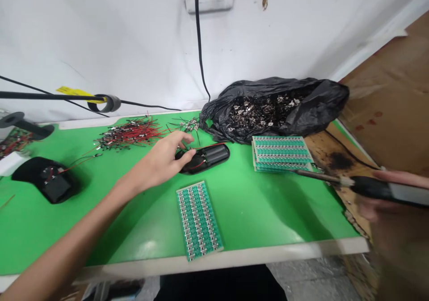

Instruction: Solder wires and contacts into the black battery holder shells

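Observation:
My left hand (169, 153) reaches over the near end of a black plastic housing (217, 154), thumb and index finger apart. Its other fingers are partly hidden, and nothing shows clearly in its grasp. Inside the housing lie a dark cylinder and a thin red wire. At the right, my right hand (368, 207), a little blurred, is closed around the handle of a soldering iron (378, 190). The iron's tip points left, beside a stack of green circuit board panels (283, 152). Another green circuit board panel (200, 220) lies flat near the front edge.
Red and black wire leads (132, 133) are heaped at the back. A black plastic bag (321, 106) of small metal parts stands against the wall. Another black housing (50, 180) with wires lies left. Cardboard (389, 95) borders the right side; a black cable (199, 46) hangs down.

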Motion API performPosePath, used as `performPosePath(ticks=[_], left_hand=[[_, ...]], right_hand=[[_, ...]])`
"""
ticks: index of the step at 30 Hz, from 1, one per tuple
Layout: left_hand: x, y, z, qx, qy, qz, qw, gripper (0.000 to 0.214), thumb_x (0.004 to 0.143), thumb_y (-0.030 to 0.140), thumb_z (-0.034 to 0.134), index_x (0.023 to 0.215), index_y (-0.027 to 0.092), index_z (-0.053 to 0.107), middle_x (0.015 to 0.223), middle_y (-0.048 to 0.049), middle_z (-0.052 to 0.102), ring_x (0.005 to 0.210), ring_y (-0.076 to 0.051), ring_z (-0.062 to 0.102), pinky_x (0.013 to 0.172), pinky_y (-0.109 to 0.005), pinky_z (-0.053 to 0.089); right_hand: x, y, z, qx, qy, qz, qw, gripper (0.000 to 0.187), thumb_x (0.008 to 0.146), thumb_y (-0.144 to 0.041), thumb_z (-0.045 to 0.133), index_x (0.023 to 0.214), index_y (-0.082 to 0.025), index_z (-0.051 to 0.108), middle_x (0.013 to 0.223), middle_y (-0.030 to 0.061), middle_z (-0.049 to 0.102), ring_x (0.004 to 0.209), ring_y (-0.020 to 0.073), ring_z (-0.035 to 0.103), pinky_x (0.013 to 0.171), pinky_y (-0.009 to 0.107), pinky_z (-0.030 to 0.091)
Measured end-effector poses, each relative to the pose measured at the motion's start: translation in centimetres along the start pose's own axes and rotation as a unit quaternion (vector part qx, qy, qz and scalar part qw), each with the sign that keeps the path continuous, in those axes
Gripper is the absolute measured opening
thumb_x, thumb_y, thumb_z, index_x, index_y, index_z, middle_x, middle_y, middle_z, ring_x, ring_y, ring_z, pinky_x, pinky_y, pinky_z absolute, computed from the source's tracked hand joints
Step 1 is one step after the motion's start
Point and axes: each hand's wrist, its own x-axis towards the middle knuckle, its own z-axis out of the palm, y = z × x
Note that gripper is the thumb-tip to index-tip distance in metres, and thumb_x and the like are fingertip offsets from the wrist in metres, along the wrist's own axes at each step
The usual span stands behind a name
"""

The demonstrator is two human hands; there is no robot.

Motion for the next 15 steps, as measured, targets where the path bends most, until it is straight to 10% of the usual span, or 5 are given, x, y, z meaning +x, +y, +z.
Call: performPosePath(ticks=[6,15], left_hand=[[2.3,0.2,0.5,-0.051,-0.016,0.006,0.999,0.014,0.084,0.033,0.081,0.096,0.026,0.080,0.096,-0.0060,0.082,0.088,-0.027,0.076,0.084,-0.036,0.058],[0.4,0.8,0.0,-0.059,0.012,0.035,0.998,0.006,0.085,0.034,0.077,0.084,0.028,0.077,0.084,-0.0054,0.073,0.079,-0.025,0.068,0.075,-0.038,0.053]], right_hand=[[-2.5,1.4,5.6,0.029,-0.077,-0.028,0.996,0.030,0.087,-0.055,0.085,0.093,-0.026,0.093,0.066,0.0056,0.075,0.047,0.0200,0.065,0.039,0.036,0.042],[-3.2,3.4,6.0,0.050,-0.069,-0.013,0.996,0.025,0.093,-0.046,0.076,0.091,-0.026,0.091,0.066,0.0026,0.072,0.047,0.0174,0.063,0.041,0.032,0.045]])
